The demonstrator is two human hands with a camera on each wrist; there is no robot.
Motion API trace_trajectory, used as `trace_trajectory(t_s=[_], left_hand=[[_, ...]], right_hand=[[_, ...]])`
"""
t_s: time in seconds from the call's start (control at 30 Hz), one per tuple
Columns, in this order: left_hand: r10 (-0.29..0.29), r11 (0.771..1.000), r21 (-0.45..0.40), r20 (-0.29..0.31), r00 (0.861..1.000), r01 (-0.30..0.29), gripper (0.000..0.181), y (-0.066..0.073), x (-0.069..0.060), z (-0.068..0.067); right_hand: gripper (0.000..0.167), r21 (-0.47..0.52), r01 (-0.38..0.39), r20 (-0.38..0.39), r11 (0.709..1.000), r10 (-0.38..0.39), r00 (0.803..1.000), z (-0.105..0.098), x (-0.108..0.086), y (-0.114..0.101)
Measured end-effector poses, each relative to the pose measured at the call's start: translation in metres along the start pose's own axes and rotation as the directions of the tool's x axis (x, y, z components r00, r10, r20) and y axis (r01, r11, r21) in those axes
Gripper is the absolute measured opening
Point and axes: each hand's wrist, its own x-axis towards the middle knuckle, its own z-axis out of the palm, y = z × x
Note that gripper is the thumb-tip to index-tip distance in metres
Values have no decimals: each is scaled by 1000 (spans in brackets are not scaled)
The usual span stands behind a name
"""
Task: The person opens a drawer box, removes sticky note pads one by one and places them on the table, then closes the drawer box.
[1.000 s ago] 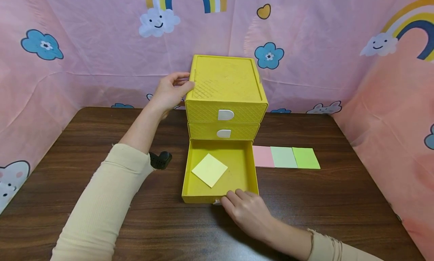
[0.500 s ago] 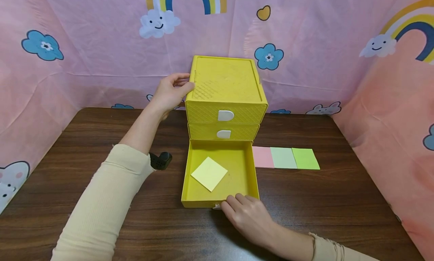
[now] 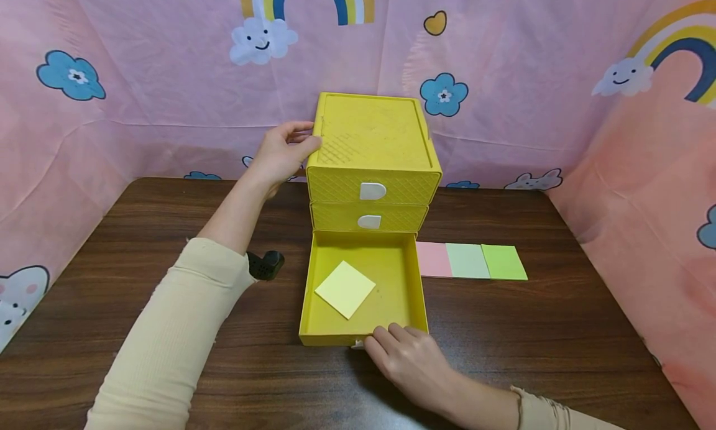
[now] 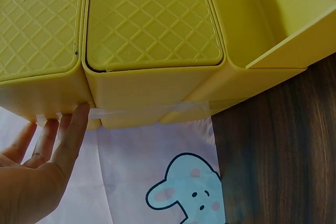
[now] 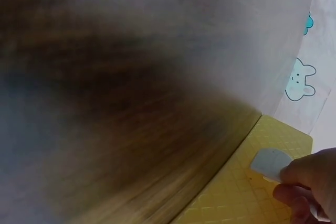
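A yellow three-drawer cabinet [image 3: 375, 132] stands on the table with its bottom drawer [image 3: 391, 299] pulled out. In that drawer a pale yellow sticky-note pad [image 3: 345, 289] lies turned at an angle. My left hand [image 3: 282, 153] steadies the cabinet's upper left side, its fingers [image 4: 73, 135] fairly straight against the wall in the left wrist view. At the drawer's front edge, my right hand [image 3: 408, 365] pinches the white drawer handle [image 5: 270, 162], which the right wrist view shows between thumb and fingers. The upper two drawers are closed.
Pink [image 3: 434, 259], mint [image 3: 467, 260] and lime-green [image 3: 504, 262] sticky-note pads lie in a row on the table, right of the cabinet. A black device [image 3: 265, 265] sits by the left sleeve. Patterned pink cloth [image 3: 503, 38] hangs behind and at both sides.
The bottom drawer has slid slightly farther out toward me, with my right hand and the yellow pad moving along. My left hand has stayed on the cabinet's side.
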Motion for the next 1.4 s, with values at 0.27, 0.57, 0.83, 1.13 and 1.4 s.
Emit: trace_trajectory(t_s=[0.27,0.57,0.83,1.13,1.4], left_hand=[[10,1000,2,0,1000,-10,49,0,0,-1],[13,1000,19,2,1000,-13,49,0,0,-1],[11,1000,2,12,1000,-11,50,0,1,0],[2,1000,-16,10,1000,-2,50,0,-1,0],[5,1000,16,3,1000,-5,51,0,0,0]], right_hand=[[34,3,6,2,1000,-6,1000,-2,0,0],[34,-20,20,11,1000,-20,1000,-5,1,0],[37,32,9,9,999,-9,1000,-11,4,3],[35,182,-35,22,983,31,999,-12,10,11],[22,218,-94,123,971,69,990,-23,26,26]])
